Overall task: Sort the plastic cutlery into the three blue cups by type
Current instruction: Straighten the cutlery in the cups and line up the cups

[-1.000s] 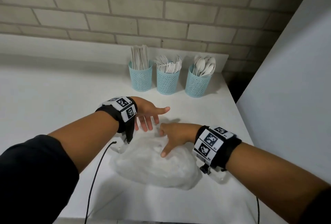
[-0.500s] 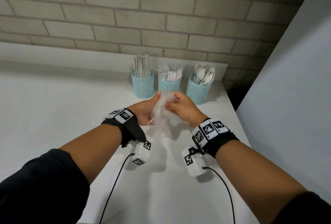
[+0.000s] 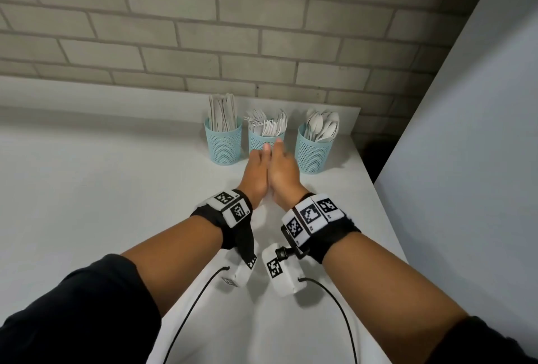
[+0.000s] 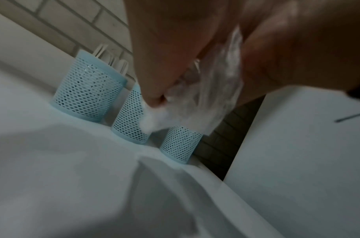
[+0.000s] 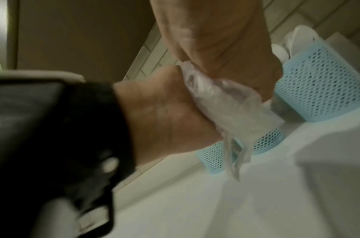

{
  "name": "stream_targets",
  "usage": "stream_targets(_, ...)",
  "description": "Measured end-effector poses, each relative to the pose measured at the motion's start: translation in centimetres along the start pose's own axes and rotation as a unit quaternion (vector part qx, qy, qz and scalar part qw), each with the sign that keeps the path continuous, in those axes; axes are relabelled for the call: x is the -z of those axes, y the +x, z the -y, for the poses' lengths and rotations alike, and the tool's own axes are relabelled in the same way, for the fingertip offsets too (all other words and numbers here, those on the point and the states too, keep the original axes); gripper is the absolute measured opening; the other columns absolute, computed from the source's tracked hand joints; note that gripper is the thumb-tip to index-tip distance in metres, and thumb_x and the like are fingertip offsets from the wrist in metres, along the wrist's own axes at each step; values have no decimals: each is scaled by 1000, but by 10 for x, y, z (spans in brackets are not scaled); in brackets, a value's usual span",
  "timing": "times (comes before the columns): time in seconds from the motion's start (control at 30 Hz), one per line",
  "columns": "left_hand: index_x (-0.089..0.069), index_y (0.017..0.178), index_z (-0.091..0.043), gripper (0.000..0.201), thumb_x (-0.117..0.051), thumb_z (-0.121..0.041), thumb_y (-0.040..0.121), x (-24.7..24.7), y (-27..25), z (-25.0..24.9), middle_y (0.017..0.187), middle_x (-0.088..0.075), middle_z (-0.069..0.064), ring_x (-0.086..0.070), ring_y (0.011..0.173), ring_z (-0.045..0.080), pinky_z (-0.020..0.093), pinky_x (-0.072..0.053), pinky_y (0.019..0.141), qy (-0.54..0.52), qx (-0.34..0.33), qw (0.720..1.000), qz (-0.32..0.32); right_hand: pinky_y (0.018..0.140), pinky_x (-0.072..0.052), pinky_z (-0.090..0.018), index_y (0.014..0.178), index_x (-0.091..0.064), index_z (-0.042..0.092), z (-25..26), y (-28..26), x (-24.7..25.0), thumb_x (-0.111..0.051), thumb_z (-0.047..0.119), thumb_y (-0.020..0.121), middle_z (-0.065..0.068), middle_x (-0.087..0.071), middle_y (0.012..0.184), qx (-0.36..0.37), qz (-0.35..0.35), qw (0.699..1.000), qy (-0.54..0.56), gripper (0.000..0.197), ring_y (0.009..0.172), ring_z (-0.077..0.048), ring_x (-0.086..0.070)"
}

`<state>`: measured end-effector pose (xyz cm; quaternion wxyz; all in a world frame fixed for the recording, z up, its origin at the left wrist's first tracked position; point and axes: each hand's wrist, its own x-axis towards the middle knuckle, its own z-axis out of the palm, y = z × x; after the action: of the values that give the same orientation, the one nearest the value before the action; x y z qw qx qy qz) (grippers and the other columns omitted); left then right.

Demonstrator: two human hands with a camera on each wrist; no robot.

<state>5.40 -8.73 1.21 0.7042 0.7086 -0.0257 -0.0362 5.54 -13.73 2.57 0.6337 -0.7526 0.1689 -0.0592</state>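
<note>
Pale blue plastic, perforated all over like mesh: three round cups standing in a row at the back edge of the white countertop [image 3: 87, 188], close to its right rear corner, under a grey-beige brick wall [image 3: 203, 28]. Left blue mesh cup [image 3: 223, 143] packed with flat white plastic knives [image 3: 222, 113], upright and tight together; middle blue mesh cup [image 3: 259, 142] filled with white plastic forks [image 3: 269, 124], tines up and fanned; right blue mesh cup [image 3: 313, 152] filled with white plastic spoons [image 3: 323, 126], bowls up. Sorted by type, each cup just beside the next, not touching. Just in front of the middle cup, raised above the countertop, left hand [image 3: 256, 172] and right hand [image 3: 282, 172] pressed together side by side, backs up, fingers pointing at the cups. From the head view, nothing seen between the palms. From the wrist views, a crumpled clear thin plastic bag [image 4: 211, 90] squeezed between the two hands, a loose tail hanging down toward the countertop [image 5: 234, 157]; fingers themselves blurred there, so curl not readable beyond both hands clamping the film. Black wristbands with black-and-white square markers [image 3: 308, 216] on both forearms, white camera boxes [image 3: 281, 272] with black cables below them. Plain white panel [image 3: 465, 145] along the right edge of the countertop.
</note>
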Motion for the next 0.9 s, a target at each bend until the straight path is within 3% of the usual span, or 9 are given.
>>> stream_targets(0.1,-36,127,-14,47,-20,-49,99,-4,-1,-2,116,-39,-7,-43,108,6,21,-36,94,-27,15,1000,5,83,-49,-38,91,-58,3,-1,8,12,-33,38,100,-14,-63,91,41,-34,998,24,44,89,-28,-61)
stream_targets(0.2,-35,133,-23,80,-32,-80,77,3,8,5,134,-46,-4,-54,113,15,42,-51,89,-36,74,994,68,74,-47,-29,72,-49,14,1,6,16,-37,32,100,-4,-57,73,85,-22,994,66,36,74,-18,-58)
stream_targets(0.33,-52,114,-7,45,-44,-47,93,1,11,2,110,-65,7,-62,103,21,43,-51,90,-29,-24,999,-14,69,-38,-22,87,-45,13,-3,2,19,-36,28,101,3,-52,79,218,-54,967,-120,22,80,-16,-53)
stream_targets(0.43,-41,99,-11,13,-45,-23,98,6,13,-4,92,-50,2,-50,87,19,32,-43,80,52,-139,974,-171,92,-41,-44,132,-35,14,0,-1,16,-28,57,94,-14,-44,132,51,23,989,-134,58,120,-34,-44)
stream_targets(0.5,-39,103,-16,7,-43,-19,98,8,11,-2,96,-50,2,-51,90,18,31,-43,82,88,-204,963,-152,78,-53,-47,135,-37,20,9,-3,14,-15,72,86,-13,-49,130,-127,153,980,-14,75,113,-35,-54)
stream_targets(0.57,-46,98,-14,17,-38,-30,99,2,6,-3,92,-56,0,-55,88,18,33,-45,84,92,-191,973,-95,73,-56,-44,117,-57,15,13,-1,15,-14,73,86,-12,-64,112,-156,175,967,98,79,102,-29,-63)
stream_targets(0.7,-65,93,-6,68,-20,-57,96,-5,5,-7,90,-68,9,-63,89,20,38,-47,87,92,-85,991,-57,75,-53,-33,90,-65,-3,10,10,12,-21,55,97,-14,-68,82,27,34,999,22,74,78,-24,-65)
stream_targets(0.8,-67,95,-4,64,-23,-50,99,-2,6,-11,92,-69,14,-64,86,24,38,-51,80,44,-31,998,-39,61,-42,-16,80,-60,5,2,6,16,-31,37,101,-4,-59,72,193,-2,981,-17,48,67,-14,-55)
stream_targets(0.9,-64,96,-1,50,-27,-34,102,-4,2,-17,89,-65,10,-60,81,18,25,-48,76,73,-95,989,-84,63,-40,-12,85,-60,6,2,6,17,-31,34,102,0,-58,76,211,9,976,-55,43,69,-11,-53)
